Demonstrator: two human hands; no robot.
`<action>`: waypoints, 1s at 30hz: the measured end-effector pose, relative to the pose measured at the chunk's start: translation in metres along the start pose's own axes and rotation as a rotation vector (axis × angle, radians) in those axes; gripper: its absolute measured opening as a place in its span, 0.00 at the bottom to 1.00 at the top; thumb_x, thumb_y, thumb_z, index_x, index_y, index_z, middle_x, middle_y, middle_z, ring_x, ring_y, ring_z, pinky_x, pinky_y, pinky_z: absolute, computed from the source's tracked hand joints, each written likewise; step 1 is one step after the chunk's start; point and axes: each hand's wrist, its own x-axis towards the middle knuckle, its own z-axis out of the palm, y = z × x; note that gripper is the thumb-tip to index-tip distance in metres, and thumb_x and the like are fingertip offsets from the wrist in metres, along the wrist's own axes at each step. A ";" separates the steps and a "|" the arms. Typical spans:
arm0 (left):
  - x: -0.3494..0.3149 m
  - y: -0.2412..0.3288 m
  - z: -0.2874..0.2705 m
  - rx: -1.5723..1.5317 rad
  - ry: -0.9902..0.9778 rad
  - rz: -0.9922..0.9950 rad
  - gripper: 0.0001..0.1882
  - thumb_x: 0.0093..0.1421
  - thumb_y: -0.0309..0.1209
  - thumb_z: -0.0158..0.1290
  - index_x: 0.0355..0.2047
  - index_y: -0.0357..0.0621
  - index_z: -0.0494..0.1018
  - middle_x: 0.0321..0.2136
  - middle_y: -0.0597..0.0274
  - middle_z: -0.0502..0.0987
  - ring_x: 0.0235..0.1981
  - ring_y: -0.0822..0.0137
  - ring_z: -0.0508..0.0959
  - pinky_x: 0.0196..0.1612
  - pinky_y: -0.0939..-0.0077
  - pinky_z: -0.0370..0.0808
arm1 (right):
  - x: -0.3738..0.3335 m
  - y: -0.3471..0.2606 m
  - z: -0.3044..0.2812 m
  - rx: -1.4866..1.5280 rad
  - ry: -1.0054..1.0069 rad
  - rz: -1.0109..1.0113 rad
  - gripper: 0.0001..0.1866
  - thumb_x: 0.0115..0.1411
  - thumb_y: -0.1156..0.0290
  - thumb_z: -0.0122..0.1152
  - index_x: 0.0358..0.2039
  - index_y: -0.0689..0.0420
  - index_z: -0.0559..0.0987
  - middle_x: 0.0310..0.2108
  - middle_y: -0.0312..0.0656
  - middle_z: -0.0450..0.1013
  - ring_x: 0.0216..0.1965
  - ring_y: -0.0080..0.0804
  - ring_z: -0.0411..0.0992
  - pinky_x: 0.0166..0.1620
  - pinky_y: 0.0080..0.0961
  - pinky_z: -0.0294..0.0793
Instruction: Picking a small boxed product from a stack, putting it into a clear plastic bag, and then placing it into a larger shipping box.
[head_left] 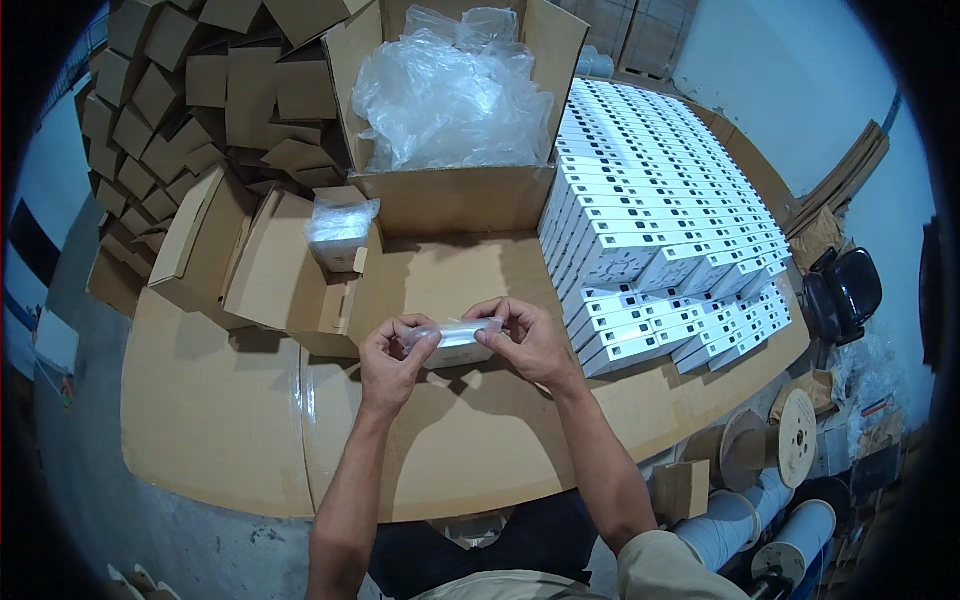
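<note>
In the middle of the cardboard-covered table, a clear plastic bag (462, 330) is stretched between my two hands. Beneath its upper edge shows a small white box (458, 356), at least partly inside the bag. My left hand (393, 362) pinches the bag's left end between thumb and fingers. At the other end, my right hand (527, 343) has the same kind of pinch on the plastic. Just beyond my left hand, an open brown carton (290, 255) holds a white item wrapped in clear plastic (342, 232).
A large carton (455, 200) full of loose clear bags (450, 95) stands at the back. Stacked white boxes (660, 200) cover the right side. Brown cartons (225, 95) pile up at far left. Cable spools (795, 440) and a black chair (845, 290) are beyond the table's right edge.
</note>
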 end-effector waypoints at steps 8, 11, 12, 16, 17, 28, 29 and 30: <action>0.001 -0.001 0.008 -0.029 0.032 -0.010 0.11 0.60 0.25 0.64 0.28 0.45 0.70 0.37 0.65 0.79 0.35 0.78 0.71 0.40 0.80 0.67 | 0.001 0.013 -0.001 0.055 0.051 0.070 0.09 0.63 0.81 0.61 0.35 0.58 0.68 0.47 0.42 0.75 0.45 0.22 0.72 0.49 0.20 0.73; 0.002 -0.003 0.008 -0.054 0.028 0.000 0.11 0.60 0.25 0.64 0.29 0.45 0.70 0.37 0.66 0.78 0.34 0.79 0.70 0.40 0.80 0.67 | 0.001 0.013 0.004 0.154 0.062 -0.027 0.10 0.63 0.81 0.61 0.41 0.59 0.70 0.50 0.46 0.73 0.50 0.29 0.72 0.55 0.27 0.74; 0.002 -0.004 0.007 -0.054 0.027 0.009 0.11 0.61 0.25 0.64 0.30 0.45 0.70 0.36 0.66 0.78 0.34 0.79 0.70 0.40 0.80 0.67 | 0.000 0.010 0.005 0.155 0.063 -0.027 0.10 0.63 0.81 0.61 0.41 0.59 0.70 0.50 0.46 0.73 0.50 0.29 0.72 0.55 0.27 0.74; 0.001 -0.003 0.007 -0.035 0.043 0.004 0.11 0.61 0.25 0.64 0.31 0.45 0.70 0.36 0.67 0.78 0.34 0.79 0.70 0.40 0.80 0.67 | -0.002 -0.003 -0.002 0.193 0.008 -0.200 0.10 0.61 0.81 0.63 0.44 0.61 0.79 0.57 0.51 0.71 0.56 0.35 0.72 0.57 0.30 0.73; 0.002 -0.003 0.008 -0.033 0.035 -0.013 0.11 0.61 0.25 0.64 0.31 0.45 0.70 0.36 0.67 0.78 0.34 0.79 0.70 0.40 0.80 0.67 | -0.003 -0.003 -0.008 0.098 -0.055 -0.268 0.11 0.60 0.81 0.64 0.43 0.60 0.83 0.58 0.53 0.71 0.58 0.37 0.71 0.57 0.31 0.73; 0.005 -0.014 0.006 -0.128 0.031 0.039 0.11 0.62 0.25 0.63 0.31 0.44 0.69 0.38 0.66 0.78 0.33 0.80 0.72 0.36 0.83 0.69 | -0.006 -0.015 -0.004 -0.260 0.030 0.026 0.13 0.58 0.77 0.66 0.44 0.58 0.87 0.45 0.42 0.82 0.47 0.25 0.77 0.51 0.21 0.74; 0.005 -0.015 0.006 -0.126 0.029 0.037 0.11 0.62 0.24 0.63 0.32 0.44 0.69 0.38 0.65 0.78 0.35 0.79 0.73 0.38 0.82 0.70 | -0.007 -0.016 -0.004 -0.293 0.044 0.022 0.13 0.58 0.77 0.65 0.45 0.58 0.86 0.43 0.41 0.83 0.46 0.23 0.77 0.49 0.20 0.74; 0.004 -0.016 0.006 -0.125 0.028 0.035 0.11 0.62 0.24 0.63 0.33 0.44 0.68 0.39 0.65 0.77 0.37 0.79 0.74 0.40 0.82 0.71 | -0.008 -0.018 -0.003 -0.294 0.043 0.022 0.13 0.58 0.77 0.65 0.45 0.58 0.86 0.43 0.41 0.83 0.46 0.23 0.77 0.49 0.20 0.74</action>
